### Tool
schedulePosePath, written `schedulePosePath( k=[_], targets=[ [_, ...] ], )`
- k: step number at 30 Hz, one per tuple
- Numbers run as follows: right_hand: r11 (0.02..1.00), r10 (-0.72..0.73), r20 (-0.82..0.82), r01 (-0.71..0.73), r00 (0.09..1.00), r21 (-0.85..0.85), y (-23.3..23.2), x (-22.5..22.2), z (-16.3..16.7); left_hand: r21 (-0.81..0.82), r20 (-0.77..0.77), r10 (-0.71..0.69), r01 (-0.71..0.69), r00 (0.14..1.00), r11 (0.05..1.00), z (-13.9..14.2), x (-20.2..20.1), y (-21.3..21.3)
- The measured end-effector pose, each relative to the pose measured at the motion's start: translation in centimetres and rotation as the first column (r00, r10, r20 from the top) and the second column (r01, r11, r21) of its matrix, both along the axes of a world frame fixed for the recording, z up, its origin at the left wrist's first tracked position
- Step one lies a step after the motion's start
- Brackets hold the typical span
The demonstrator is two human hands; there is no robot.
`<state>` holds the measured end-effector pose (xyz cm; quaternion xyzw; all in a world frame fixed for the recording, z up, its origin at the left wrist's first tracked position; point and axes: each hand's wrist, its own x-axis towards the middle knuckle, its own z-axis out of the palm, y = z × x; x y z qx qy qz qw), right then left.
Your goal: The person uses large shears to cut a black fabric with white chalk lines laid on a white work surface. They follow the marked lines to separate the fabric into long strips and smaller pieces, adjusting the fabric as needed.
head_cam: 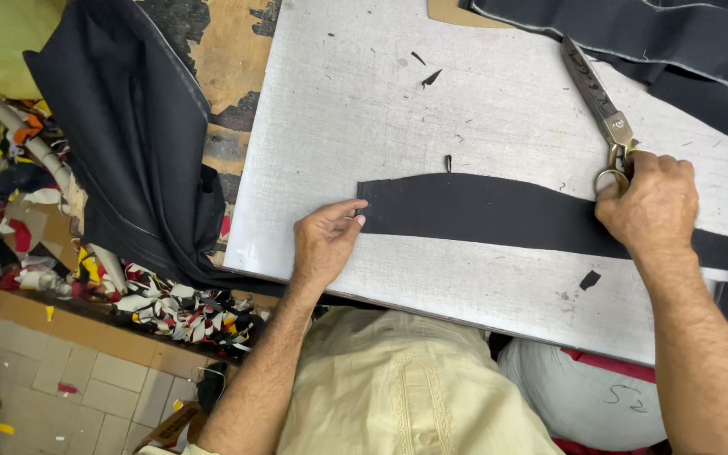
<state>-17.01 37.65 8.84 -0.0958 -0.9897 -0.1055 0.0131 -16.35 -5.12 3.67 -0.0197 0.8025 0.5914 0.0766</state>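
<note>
A long curved strip of black fabric (482,211) lies across a grey board (339,109). My left hand (323,243) rests at the strip's left end, fingertips touching its edge. My right hand (649,202) sits on the strip's right part and grips the handles of large metal scissors (593,91), whose closed blades point away toward the upper left, lying on the board.
More dark fabric (684,42) is piled at the top right, and another dark cloth (128,126) hangs off the board's left side. Coloured fabric scraps (170,307) litter the floor at the left. Small black offcuts (430,78) dot the board. A white bag (583,396) sits below.
</note>
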Motion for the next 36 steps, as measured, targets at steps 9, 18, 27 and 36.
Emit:
schedulePosePath(
  k=[9, 18, 27, 36],
  targets=[
    [0.608, -0.294, 0.248, 0.381, 0.923, -0.696, -3.0, 0.7, 3.9, 0.054, 0.066, -0.092, 0.088, 0.994, 0.995, 0.3, -0.6, -2.0],
    [-0.254, 0.017, 0.68, 0.661, 0.733, -0.706, -15.3, 23.6, -2.7, 0.111, 0.232, -0.053, 0.028, 0.971, 0.993, 1.7, -1.4, -2.7],
    [-0.395, 0.013, 0.644, 0.596, 0.765, -0.699, -28.7, 18.1, -4.4, 0.183, 0.227, -0.105, 0.064, 0.968, 0.981, 1.4, -1.8, -3.4],
    [-0.446, -0.138, 0.705, 0.592, 0.696, -0.672, -31.3, 13.1, -3.0, 0.213, 0.263, -0.075, 0.018, 0.962, 0.977, 0.6, -1.7, -3.6]
  ],
)
